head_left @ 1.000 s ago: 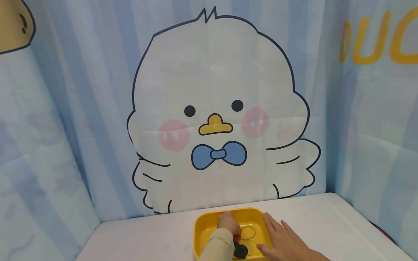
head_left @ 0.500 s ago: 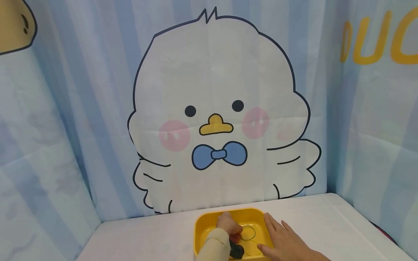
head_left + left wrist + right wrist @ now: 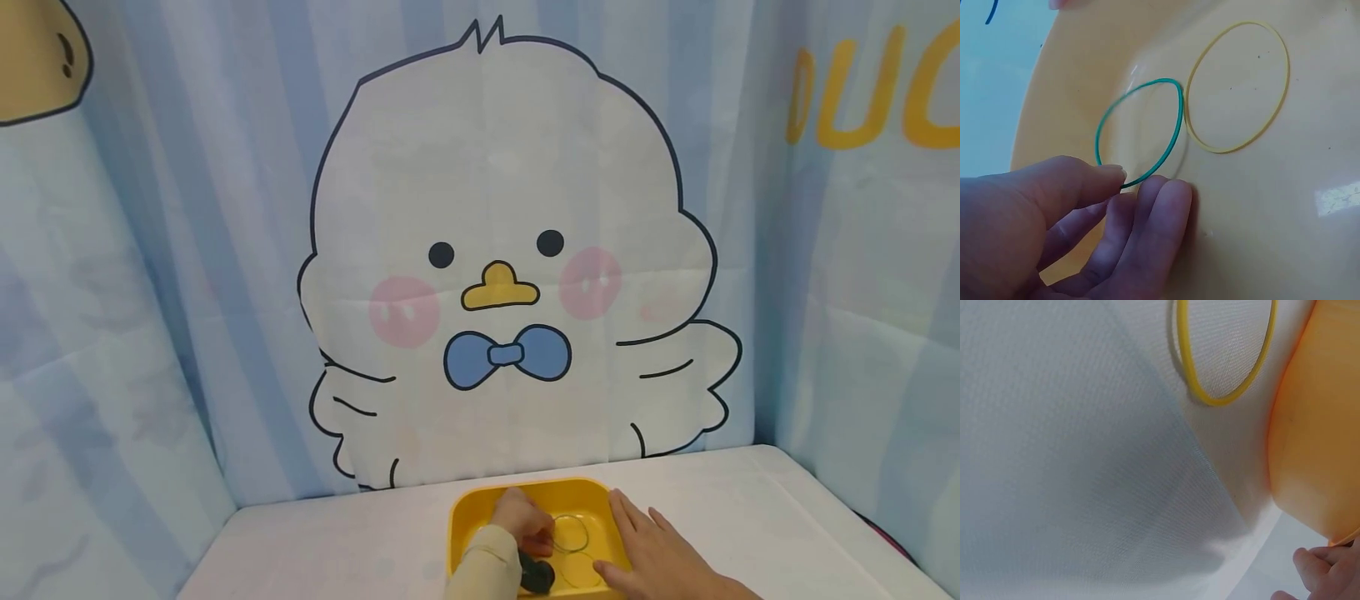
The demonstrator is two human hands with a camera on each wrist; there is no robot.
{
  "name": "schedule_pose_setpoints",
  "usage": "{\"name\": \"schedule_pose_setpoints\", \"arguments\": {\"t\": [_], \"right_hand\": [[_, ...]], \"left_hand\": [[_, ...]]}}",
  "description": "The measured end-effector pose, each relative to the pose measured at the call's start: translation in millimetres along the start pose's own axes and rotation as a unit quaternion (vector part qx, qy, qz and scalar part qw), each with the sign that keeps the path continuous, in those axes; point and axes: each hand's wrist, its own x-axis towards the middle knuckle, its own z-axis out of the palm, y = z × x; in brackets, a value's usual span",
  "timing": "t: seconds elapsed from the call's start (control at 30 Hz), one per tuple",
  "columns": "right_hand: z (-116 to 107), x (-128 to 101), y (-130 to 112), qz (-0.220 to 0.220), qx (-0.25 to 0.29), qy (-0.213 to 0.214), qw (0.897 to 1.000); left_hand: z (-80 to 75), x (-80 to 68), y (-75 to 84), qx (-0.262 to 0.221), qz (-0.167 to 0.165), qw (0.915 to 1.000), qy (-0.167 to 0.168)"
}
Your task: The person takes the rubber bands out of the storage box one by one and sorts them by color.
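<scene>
My left hand [image 3: 519,518] reaches into a yellow plastic tray [image 3: 592,496] in the head view. Its thumb and fingers pinch the near edge of a green rubber band [image 3: 1180,112], whose loop leans up from the tray floor in the left wrist view. Just beyond that loop, a yellow rubber band [image 3: 1288,72] lies flat in the tray. My right hand [image 3: 654,550] rests along the tray's right rim with straight fingers, the thumb over the near right part. Only some of its fingers show in the right wrist view, at the tray's edge.
Another yellow rubber band [image 3: 1186,359] lies outside the tray on the white tablecloth [image 3: 1122,487]. A dark wrist camera [image 3: 537,575] sits on the left wrist, over the tray. Behind the table hangs a blue striped curtain [image 3: 255,250] with a cartoon duck.
My left hand and its wrist camera have shifted slightly left in the tray. The green band's loop looks rounder and more upright. The right hand has stayed on the rim.
</scene>
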Motion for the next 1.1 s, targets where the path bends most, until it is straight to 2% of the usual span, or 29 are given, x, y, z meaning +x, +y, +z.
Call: {"name": "schedule_pose_setpoints", "arguments": {"t": [0.23,0.4,0.67,1.1], "right_hand": [[1,1,1,0.003,0.005,-0.001,1.000],[1,2,2,0.010,0.015,-0.008,1.000],[1,1,2,0.008,0.012,-0.004,1.000],[0,0,0,0.006,0.019,-0.008,1.000]], "left_hand": [[-3.8,-6.5,3.9,-0.006,0.001,0.9998,-0.016],[-7.2,-9.9,4.0,-0.018,0.015,0.9993,-0.028],[-14.5,-6.1,5.5,0.008,0.034,0.9988,-0.034],[-22.3,-2.6,5.8,-0.055,0.053,0.9953,-0.059]]}}
